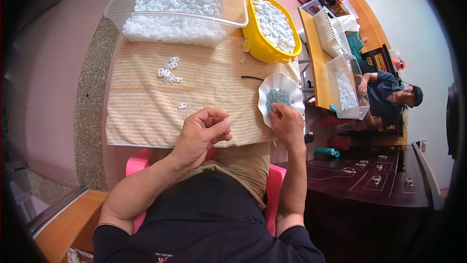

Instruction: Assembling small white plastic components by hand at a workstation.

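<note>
My left hand point(205, 131) is closed in a pinch over the front edge of the towel-covered table. A small whitish piece point(227, 118) shows at its fingertips, mostly hidden by them. To the right, my right hand point(288, 123) reaches into a white wavy-rimmed bowl point(265, 90). Its fingers are pressed together among a heap of tiny grey-blue parts point(277, 96); what they grip is too small to make out. One white two-holed plastic piece point(182, 106) lies alone on the towel, and a cluster of similar pieces point(168, 74) is farther back.
A clear plastic tub point(233, 8) and a yellow basin point(250, 32), both full of white pieces, stand at the back. A thin black stick point(252, 77) lies beside the bowl. At right, a person point(389, 95) sits by another table point(321, 76) with a clear bin point(357, 112).
</note>
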A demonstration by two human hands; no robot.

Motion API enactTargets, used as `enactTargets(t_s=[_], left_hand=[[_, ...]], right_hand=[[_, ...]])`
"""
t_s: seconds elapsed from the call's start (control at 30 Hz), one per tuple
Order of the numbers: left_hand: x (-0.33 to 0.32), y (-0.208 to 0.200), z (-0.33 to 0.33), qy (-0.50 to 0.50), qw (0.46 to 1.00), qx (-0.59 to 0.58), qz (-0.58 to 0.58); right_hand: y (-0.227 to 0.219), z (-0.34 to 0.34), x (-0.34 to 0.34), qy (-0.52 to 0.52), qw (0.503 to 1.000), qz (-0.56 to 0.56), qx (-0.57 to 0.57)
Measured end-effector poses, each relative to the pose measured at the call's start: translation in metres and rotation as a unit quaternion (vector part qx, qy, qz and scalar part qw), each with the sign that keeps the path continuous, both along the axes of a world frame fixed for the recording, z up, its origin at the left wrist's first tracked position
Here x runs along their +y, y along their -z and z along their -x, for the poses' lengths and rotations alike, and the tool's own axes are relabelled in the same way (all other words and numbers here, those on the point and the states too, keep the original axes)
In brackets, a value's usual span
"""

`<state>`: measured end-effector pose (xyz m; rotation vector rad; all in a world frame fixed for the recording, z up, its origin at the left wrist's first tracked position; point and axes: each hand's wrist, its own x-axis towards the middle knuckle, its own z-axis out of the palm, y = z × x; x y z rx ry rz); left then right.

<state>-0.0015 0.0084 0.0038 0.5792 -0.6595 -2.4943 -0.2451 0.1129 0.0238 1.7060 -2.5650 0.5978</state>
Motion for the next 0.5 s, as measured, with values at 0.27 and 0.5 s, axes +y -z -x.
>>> enactTargets(t_s=[0.27,0.5], left_hand=[[0.0000,-0.0001,-0.0003,0.001,1.000,-0.006,-0.002],[-0.0005,-0.0006,0.0000,-0.002,1.000,-0.011,-0.003]], right_hand=[[-0.0028,0.0022,-0.0058,-0.036,0.999,-0.018,0.023],[-0.0080,0.0036,-0.0055,-0.022,0.998,-0.062,0.001]])
